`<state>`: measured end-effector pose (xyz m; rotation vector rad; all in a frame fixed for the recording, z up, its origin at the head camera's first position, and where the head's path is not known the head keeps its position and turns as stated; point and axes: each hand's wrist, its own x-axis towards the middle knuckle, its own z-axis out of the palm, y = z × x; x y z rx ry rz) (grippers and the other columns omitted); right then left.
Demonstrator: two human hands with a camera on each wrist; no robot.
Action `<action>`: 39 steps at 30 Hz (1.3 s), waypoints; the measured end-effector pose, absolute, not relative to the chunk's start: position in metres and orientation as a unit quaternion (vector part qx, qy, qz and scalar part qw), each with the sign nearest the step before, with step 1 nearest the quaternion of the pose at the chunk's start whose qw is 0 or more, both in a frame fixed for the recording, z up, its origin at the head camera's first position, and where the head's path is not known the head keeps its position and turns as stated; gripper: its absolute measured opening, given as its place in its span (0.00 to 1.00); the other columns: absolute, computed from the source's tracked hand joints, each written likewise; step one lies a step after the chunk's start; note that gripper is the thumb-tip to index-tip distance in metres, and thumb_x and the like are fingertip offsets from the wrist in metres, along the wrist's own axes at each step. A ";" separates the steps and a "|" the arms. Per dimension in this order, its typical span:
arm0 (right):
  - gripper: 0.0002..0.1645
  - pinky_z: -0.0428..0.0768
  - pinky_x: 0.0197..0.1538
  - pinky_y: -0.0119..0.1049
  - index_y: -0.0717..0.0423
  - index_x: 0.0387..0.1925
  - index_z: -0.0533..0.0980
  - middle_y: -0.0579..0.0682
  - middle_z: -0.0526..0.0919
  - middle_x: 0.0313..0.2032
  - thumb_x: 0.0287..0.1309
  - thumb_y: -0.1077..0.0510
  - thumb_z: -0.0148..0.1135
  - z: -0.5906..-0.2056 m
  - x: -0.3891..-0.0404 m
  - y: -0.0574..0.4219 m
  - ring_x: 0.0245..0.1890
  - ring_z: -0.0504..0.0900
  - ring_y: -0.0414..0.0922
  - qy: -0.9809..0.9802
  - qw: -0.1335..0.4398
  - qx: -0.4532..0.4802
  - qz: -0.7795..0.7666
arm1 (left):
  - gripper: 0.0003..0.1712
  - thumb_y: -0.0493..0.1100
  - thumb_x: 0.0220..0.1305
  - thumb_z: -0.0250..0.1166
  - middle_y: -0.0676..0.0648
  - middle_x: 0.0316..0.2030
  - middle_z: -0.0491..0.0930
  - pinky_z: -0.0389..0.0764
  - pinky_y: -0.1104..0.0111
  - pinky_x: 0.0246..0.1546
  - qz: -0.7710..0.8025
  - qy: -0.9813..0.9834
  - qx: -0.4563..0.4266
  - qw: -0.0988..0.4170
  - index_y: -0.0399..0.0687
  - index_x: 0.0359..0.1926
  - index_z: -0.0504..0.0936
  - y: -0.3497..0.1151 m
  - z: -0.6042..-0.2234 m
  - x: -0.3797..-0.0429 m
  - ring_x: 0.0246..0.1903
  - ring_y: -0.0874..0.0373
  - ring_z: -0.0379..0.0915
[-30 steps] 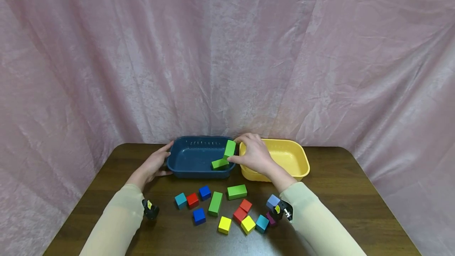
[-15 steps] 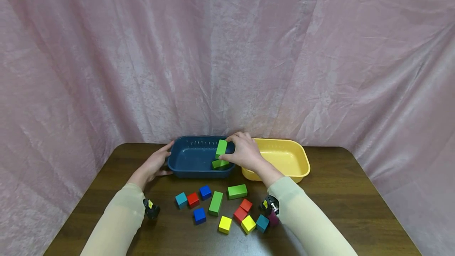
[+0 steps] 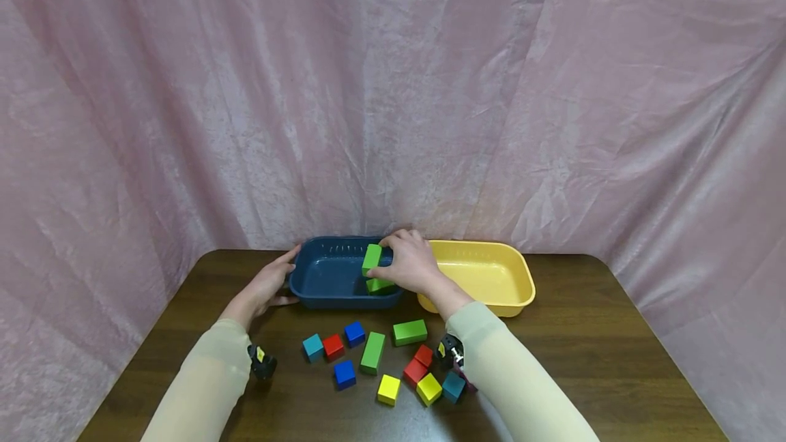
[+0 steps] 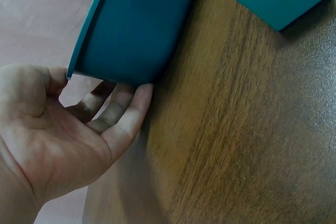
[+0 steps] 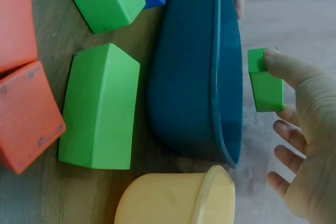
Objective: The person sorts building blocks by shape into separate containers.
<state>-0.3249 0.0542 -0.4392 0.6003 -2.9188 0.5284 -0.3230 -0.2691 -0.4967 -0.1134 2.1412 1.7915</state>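
My right hand (image 3: 413, 263) pinches a green rectangular block (image 3: 371, 260) between thumb and fingertip, above the right part of a dark blue plastic basket (image 3: 344, 302). The right wrist view shows that held block (image 5: 268, 88) from its end, with the other fingers loosely bent behind it. Inside the basket, below the hand, lies another green block (image 3: 378, 287). My left hand (image 3: 268, 283) rests spread against the basket's left end. In the left wrist view, its fingers (image 4: 131, 114) touch the end wall near the table and another digit meets the rim.
A yellow basket (image 3: 522, 292) stands right of the blue one. In front lie two green blocks (image 3: 372, 353), two blue cubes (image 3: 345, 375), several red and yellow cubes (image 3: 388, 389), and teal cubes (image 3: 313, 348). A pink curtain (image 3: 393, 101) hangs behind the table (image 3: 589, 326).
My right hand has moved left with the green block, from the blue basket's right rim to over its inside. The left hand has stayed at the basket's left end.
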 end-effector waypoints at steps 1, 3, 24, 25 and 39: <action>0.46 0.65 0.68 0.51 0.47 0.63 0.79 0.49 0.76 0.63 0.49 0.25 0.71 -0.440 -0.325 0.053 0.65 0.66 0.52 -0.963 0.056 0.199 0.175 | 0.35 0.41 0.82 0.36 0.38 0.81 0.38 0.80 0.44 0.51 0.632 0.755 -0.039 0.173 0.67 0.83 0.42 -0.269 -0.497 -0.323 0.72 0.31 0.56; 0.48 0.65 0.68 0.52 0.47 0.66 0.77 0.49 0.75 0.64 0.50 0.25 0.71 -0.440 -0.325 0.051 0.65 0.66 0.52 -0.961 0.052 0.201 0.181 | 0.35 0.41 0.82 0.36 0.38 0.81 0.39 0.80 0.44 0.51 0.632 0.754 -0.038 0.172 0.67 0.83 0.42 -0.269 -0.497 -0.323 0.72 0.31 0.56; 0.43 0.68 0.65 0.51 0.43 0.70 0.74 0.48 0.75 0.66 0.56 0.31 0.71 -0.428 -0.313 0.080 0.64 0.67 0.51 -0.939 0.070 0.214 0.260 | 0.34 0.42 0.82 0.37 0.38 0.81 0.40 0.79 0.42 0.53 0.637 0.750 -0.042 0.172 0.69 0.83 0.43 -0.269 -0.493 -0.323 0.72 0.32 0.56; 0.43 0.68 0.65 0.51 0.44 0.70 0.74 0.48 0.75 0.65 0.57 0.31 0.71 -0.426 -0.312 0.082 0.64 0.67 0.51 -0.938 0.070 0.215 0.261 | 0.34 0.42 0.82 0.37 0.38 0.81 0.39 0.79 0.42 0.53 0.636 0.751 -0.040 0.172 0.68 0.83 0.43 -0.269 -0.493 -0.323 0.72 0.31 0.56; 0.39 0.71 0.62 0.51 0.42 0.67 0.76 0.45 0.77 0.62 0.57 0.33 0.71 -0.411 -0.300 0.104 0.62 0.69 0.48 -0.920 0.106 0.236 0.294 | 0.34 0.43 0.82 0.37 0.38 0.81 0.40 0.80 0.43 0.52 0.635 0.752 -0.036 0.173 0.69 0.83 0.42 -0.270 -0.496 -0.323 0.72 0.32 0.57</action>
